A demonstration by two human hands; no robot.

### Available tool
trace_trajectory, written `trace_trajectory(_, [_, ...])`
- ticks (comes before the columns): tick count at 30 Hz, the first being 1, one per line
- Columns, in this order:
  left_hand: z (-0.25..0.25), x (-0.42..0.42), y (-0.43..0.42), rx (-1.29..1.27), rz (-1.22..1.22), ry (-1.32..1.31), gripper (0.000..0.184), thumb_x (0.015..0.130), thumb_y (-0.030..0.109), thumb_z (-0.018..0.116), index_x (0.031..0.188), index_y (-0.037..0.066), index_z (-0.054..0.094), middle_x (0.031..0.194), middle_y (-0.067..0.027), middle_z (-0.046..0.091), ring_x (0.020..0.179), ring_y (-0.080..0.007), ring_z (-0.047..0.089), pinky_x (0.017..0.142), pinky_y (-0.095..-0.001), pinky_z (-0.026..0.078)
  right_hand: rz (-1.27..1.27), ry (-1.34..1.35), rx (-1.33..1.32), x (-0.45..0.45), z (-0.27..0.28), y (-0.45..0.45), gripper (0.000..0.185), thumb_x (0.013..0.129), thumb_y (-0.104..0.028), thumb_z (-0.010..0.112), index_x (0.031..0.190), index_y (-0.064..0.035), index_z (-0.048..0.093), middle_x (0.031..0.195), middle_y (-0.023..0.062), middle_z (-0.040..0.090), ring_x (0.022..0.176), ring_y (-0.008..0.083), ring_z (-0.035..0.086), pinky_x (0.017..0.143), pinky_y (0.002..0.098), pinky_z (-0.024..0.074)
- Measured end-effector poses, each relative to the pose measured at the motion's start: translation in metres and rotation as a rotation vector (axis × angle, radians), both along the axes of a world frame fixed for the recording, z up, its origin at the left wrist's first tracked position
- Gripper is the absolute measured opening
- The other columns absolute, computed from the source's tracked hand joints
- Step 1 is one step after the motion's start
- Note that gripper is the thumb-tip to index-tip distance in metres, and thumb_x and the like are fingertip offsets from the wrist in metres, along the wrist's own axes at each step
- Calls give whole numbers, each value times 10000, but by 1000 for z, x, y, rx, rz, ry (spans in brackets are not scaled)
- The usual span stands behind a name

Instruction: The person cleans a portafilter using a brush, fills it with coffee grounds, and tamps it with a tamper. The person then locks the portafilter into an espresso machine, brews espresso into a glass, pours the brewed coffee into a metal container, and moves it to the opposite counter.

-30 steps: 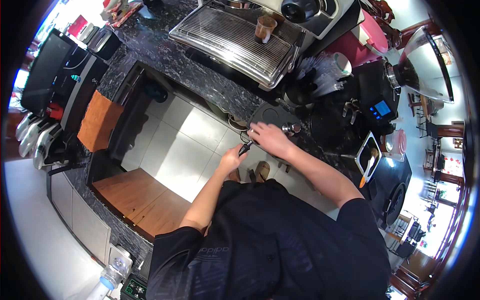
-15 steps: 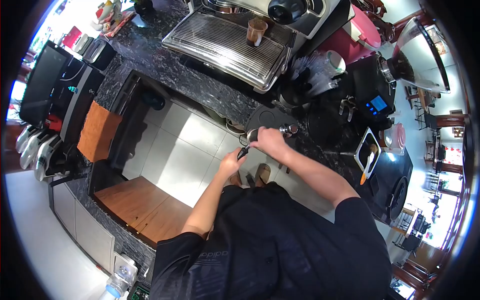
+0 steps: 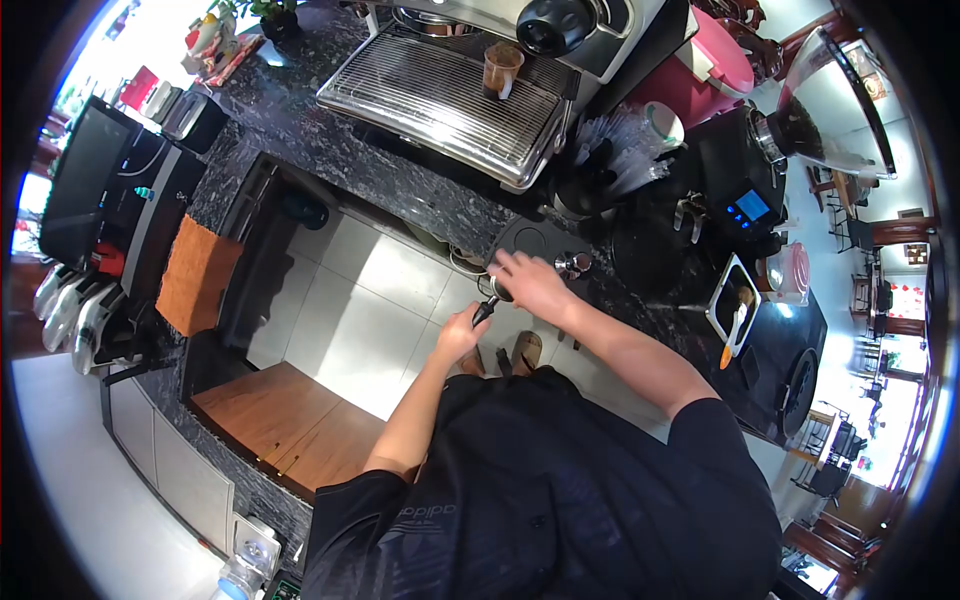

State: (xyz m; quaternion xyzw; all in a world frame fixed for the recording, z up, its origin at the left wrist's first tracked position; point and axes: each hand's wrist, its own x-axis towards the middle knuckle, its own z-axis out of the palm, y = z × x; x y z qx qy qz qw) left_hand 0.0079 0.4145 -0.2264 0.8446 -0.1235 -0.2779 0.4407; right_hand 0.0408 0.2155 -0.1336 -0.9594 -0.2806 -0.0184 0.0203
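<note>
head: black handle (image 3: pixel 484 312) in left hand (image 3: pixel 459 333)

Bright light whitens the floor tiles (image 3: pixel 380 265); fisheye edges curve.

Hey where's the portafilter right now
The portafilter is near the head view's centre, its black handle in the left hand, the right hand at its metal end.
</note>
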Motion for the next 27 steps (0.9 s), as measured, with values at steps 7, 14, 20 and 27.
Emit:
trace_trajectory(7, [-5,-3,1,-50,6,-31,355,826,357,575,1029,73,510,836,-247,610,847,-453,571,725,-514,444,-282,453,-82,13,6,6,618,705,-467,681,995,61,544,963,157,589,682,272,643,554,354,513])
trace_trajectory(14, [0,0,0,-40,0,-21,344,828,357,576,1007,70,512,849,-243,614,843,-451,575,724,-512,446,-40,130,-105,-5,19,11,621,670,-337,754,1142,-8,521,1021,157,607,753,255,645,542,293,521])
trace_trajectory(20, [3,6,-1,3,-7,-4,338,833,359,571,1012,78,513,858,-244,615,857,-452,572,735,-512,445,-146,237,-111,18,11,-3,626,691,-454,693,1109,-14,539,865,114,642,597,263,645,521,342,516])
trace_trajectory(27, [-6,4,-1,-19,3,-23,338,834,361,569,1022,86,515,860,-249,611,864,-452,568,736,-509,444,-309,370,-219,4,-7,11,670,737,-489,659,1199,-29,506,863,96,651,619,259,646,579,347,532])
